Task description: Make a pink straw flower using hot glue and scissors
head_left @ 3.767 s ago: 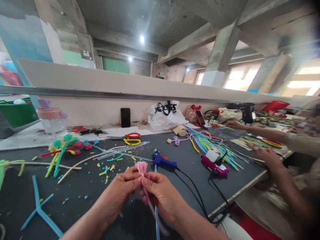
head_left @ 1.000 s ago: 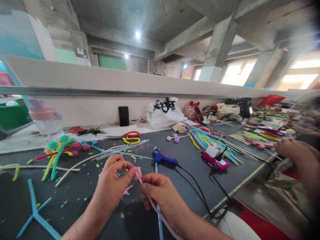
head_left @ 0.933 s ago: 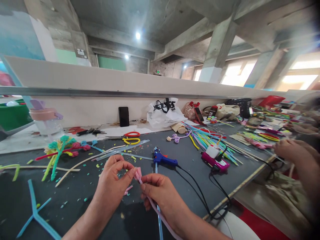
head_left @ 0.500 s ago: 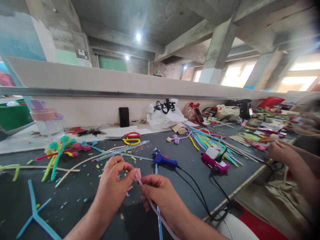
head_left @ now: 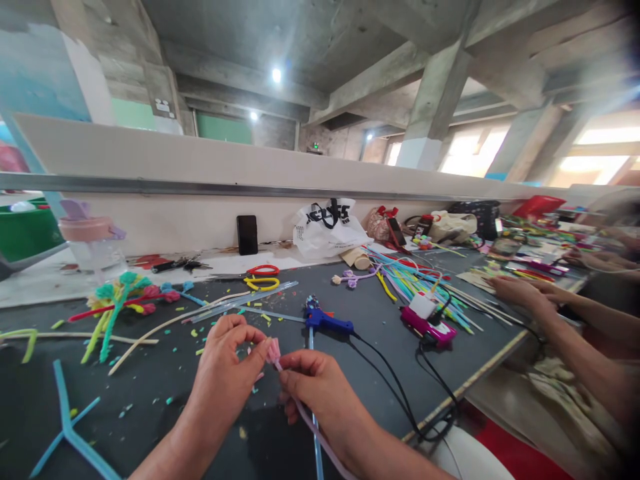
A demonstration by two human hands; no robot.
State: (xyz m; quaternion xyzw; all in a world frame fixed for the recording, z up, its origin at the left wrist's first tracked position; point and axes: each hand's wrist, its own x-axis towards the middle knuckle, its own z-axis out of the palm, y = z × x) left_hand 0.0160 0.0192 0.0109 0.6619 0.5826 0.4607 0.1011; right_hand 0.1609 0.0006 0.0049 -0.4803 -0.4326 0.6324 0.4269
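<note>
Pink tuft [head_left: 273,351], seven o'clock of centre, pinched from nine in left hand [head_left: 227,360]; lilac stem [head_left: 329,450] gripped from four in right hand [head_left: 319,385]. Changed: left pinch off neck, onto strands, suggesting tip work. Blue glue gun [head_left: 330,322] at two.

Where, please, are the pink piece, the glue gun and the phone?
Pink piece [head_left: 273,350], head view: its tufted end.
Glue gun [head_left: 328,321], head view: its blue body.
Phone [head_left: 247,235], head view: its dark face.

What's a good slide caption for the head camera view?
Left hand pinching a pink tuft, right hand holding its pale stem, blue glue gun lying beyond.
</note>
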